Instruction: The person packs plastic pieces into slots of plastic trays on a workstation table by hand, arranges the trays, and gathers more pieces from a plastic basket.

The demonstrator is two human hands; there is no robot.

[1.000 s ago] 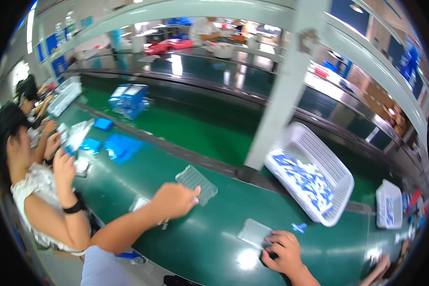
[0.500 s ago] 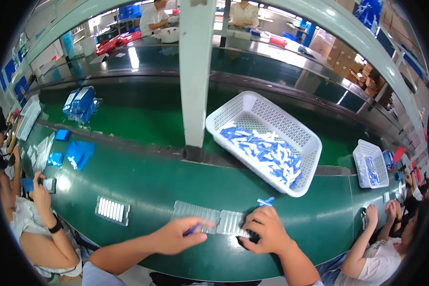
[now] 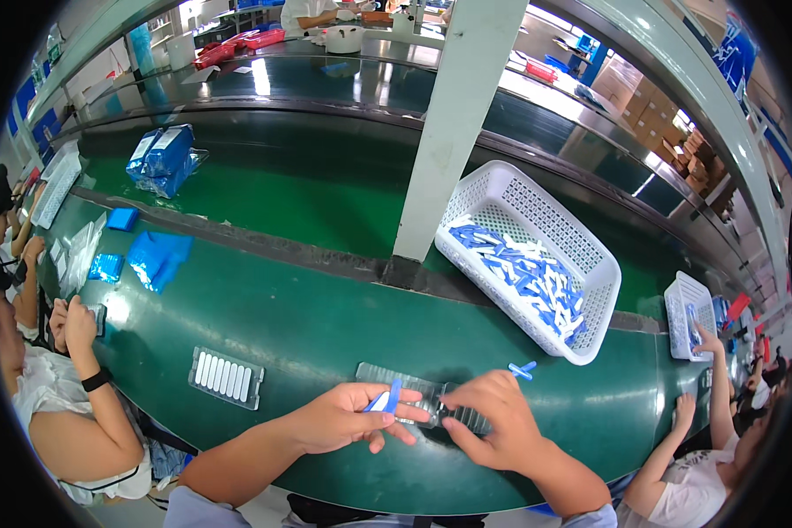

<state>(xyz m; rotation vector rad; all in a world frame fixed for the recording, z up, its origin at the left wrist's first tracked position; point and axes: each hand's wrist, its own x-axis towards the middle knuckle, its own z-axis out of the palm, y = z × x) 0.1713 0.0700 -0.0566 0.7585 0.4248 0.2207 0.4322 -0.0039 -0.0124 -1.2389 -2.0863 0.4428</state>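
My left hand, palm partly up, has small flat blue and white plastic pieces held among its fingers. Just to its right lies a clear hinged plastic tray with slots, partly covered by both hands. The thumb and forefinger of my right hand come close together over the tray's right half; whatever they pinch is too small to make out. Two blue strips lie crossed beyond my right hand. Farther left sits another clear tray, holding a row of white pieces.
A white perforated basket of loose blue and white pieces stands at the back right, beside a pale post. Blue packets lie at the left. People work on both sides; a smaller basket is at the right.
The view has shifted left, so the table's things appear farther right. My left hand has turned its palm up, showing the pieces in it. My right hand's fingers have lifted and uncurled somewhat over the tray.
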